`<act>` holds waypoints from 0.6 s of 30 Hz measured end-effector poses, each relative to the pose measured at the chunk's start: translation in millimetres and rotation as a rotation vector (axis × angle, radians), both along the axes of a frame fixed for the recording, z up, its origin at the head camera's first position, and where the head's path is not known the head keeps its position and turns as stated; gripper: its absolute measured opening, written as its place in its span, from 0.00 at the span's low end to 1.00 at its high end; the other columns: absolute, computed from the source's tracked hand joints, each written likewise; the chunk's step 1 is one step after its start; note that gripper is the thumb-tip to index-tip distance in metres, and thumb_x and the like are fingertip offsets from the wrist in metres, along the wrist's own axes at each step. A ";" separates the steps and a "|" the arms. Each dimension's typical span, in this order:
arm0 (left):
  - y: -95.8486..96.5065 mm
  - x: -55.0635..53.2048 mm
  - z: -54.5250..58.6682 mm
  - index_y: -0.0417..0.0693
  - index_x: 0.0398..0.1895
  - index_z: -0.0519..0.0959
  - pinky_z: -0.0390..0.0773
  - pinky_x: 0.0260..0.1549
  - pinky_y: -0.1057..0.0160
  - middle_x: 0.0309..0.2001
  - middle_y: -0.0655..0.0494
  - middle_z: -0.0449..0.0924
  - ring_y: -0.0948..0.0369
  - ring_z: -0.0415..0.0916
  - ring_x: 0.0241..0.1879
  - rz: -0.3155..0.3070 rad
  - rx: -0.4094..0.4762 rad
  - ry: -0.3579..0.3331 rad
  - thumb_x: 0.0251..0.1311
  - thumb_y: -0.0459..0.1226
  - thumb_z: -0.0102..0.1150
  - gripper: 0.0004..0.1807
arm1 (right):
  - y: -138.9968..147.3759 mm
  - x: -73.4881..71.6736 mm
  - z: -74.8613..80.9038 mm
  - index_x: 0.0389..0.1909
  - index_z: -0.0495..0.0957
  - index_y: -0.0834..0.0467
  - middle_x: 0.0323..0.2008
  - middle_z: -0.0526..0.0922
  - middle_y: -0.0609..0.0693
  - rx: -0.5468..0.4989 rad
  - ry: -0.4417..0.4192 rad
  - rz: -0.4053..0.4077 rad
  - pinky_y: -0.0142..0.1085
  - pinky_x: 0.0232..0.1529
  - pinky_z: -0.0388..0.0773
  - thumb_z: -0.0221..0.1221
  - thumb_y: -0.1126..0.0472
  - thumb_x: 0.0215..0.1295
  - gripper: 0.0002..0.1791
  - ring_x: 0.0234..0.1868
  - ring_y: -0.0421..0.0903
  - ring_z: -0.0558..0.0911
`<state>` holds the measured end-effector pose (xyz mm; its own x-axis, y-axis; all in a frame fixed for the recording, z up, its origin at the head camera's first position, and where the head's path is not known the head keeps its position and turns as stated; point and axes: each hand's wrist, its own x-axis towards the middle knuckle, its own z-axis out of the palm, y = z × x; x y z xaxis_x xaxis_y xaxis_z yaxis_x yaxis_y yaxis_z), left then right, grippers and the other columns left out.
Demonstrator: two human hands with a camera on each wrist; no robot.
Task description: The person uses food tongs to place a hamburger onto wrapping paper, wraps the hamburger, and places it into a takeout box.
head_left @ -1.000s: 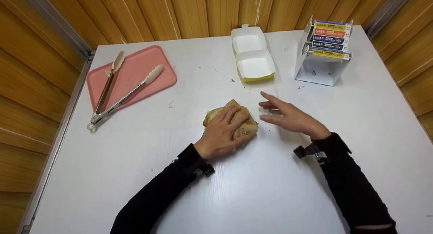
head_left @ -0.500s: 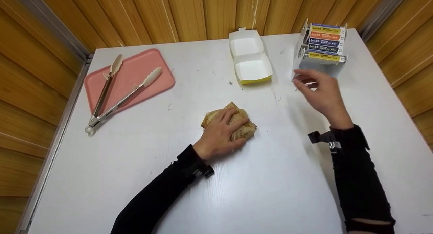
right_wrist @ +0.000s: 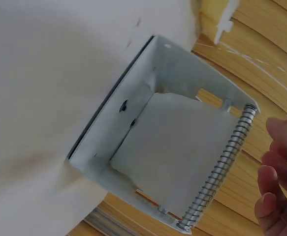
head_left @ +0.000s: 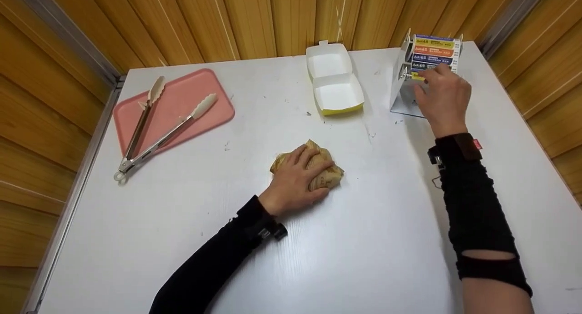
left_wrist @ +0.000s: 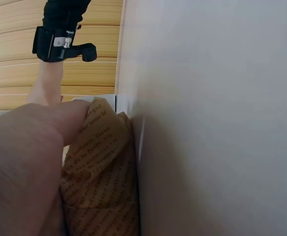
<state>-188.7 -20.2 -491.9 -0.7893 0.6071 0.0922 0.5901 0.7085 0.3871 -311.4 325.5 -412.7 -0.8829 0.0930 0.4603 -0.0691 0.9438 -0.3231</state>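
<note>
the wrapped packet [head_left: 323, 155] lies crosswise under left hand [head_left: 292, 181], corner [head_left: 311, 143] pointing away.

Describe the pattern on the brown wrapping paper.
Brown wrapping paper: slanted lines of darker printed text, clearest in the left wrist view.

Something like a takeaway-food counter [head_left: 363, 250] — tongs [head_left: 169, 136] on a pink tray [head_left: 193, 87], open carton [head_left: 337, 92] — wood-plank walls [head_left: 254, 23].

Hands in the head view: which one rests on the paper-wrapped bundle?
The left hand: its fingers lie spread over the paper-wrapped bundle. The right hand is apart from it, up at the stand of printed strips.
</note>
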 end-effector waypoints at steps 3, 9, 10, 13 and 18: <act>1.3 -0.3 -0.4 0.66 0.75 0.69 0.53 0.77 0.40 0.77 0.48 0.61 0.41 0.52 0.79 -0.004 -0.005 0.009 0.66 0.57 0.62 0.35 | -2.8 -6.7 -2.1 0.56 0.84 0.67 0.50 0.84 0.67 0.112 0.005 0.017 0.61 0.44 0.78 0.65 0.59 0.71 0.19 0.43 0.70 0.82; 2.2 -1.1 -1.3 0.67 0.75 0.69 0.55 0.77 0.40 0.77 0.49 0.61 0.42 0.53 0.78 -0.006 -0.011 0.013 0.66 0.57 0.62 0.35 | -4.6 -11.8 -2.8 0.56 0.83 0.67 0.50 0.84 0.68 0.199 -0.006 0.011 0.62 0.40 0.78 0.64 0.59 0.71 0.19 0.38 0.70 0.81; 2.0 -1.1 -1.4 0.66 0.75 0.70 0.55 0.76 0.41 0.76 0.49 0.61 0.42 0.54 0.78 -0.007 -0.013 0.016 0.66 0.57 0.62 0.35 | -5.2 -12.2 -2.9 0.56 0.83 0.67 0.50 0.84 0.68 0.211 -0.005 0.010 0.62 0.39 0.79 0.64 0.58 0.72 0.20 0.37 0.70 0.81; 1.2 -1.3 -1.4 0.66 0.75 0.70 0.55 0.76 0.41 0.76 0.49 0.62 0.42 0.55 0.77 -0.012 -0.012 0.029 0.65 0.57 0.62 0.35 | -7.8 -12.8 -3.0 0.57 0.83 0.67 0.50 0.84 0.68 0.227 -0.011 -0.002 0.63 0.40 0.80 0.64 0.57 0.73 0.20 0.38 0.70 0.82; 0.0 -1.2 -1.5 0.65 0.75 0.70 0.56 0.76 0.40 0.75 0.48 0.63 0.42 0.55 0.77 -0.011 -0.010 0.034 0.65 0.57 0.62 0.35 | -8.9 -14.4 -4.4 0.55 0.84 0.68 0.47 0.85 0.69 0.221 0.000 -0.018 0.62 0.38 0.79 0.62 0.57 0.74 0.19 0.37 0.70 0.82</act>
